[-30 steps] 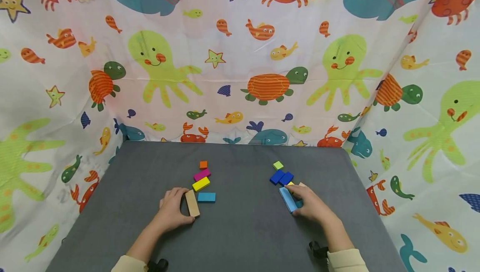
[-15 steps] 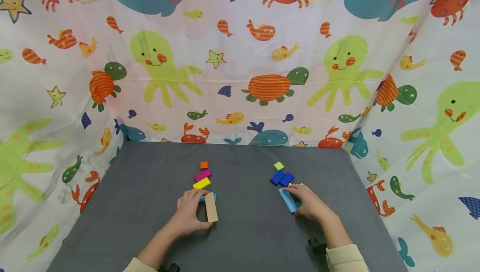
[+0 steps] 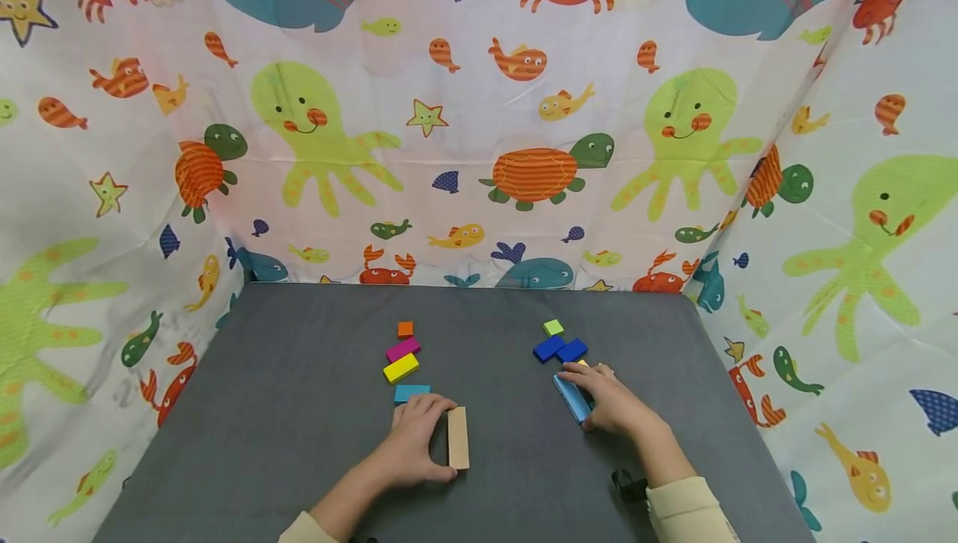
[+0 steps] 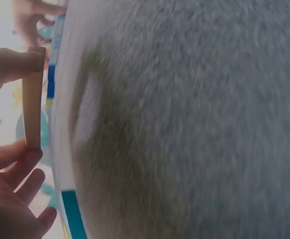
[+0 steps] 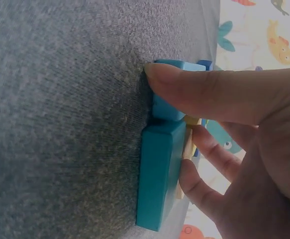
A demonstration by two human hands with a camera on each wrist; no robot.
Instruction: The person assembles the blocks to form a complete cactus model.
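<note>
The left hand (image 3: 415,447) arches thumb-to-fingertips, pinching a plain wooden block (image 3: 458,438) by its ends — seemingly just off the grey table (image 3: 516,476), I can't be sure. The right hand (image 3: 621,406) slants inward, pinching a light blue block (image 3: 572,397) near a teal block (image 5: 159,174).

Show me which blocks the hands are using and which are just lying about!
In use:
plain wooden block, pinched by the left hand
light blue block, gripped by the right hand

Seemingly just lying about:
orange block
pink block
yellow block
another light blue block
green block
two dark blue blocks
</note>
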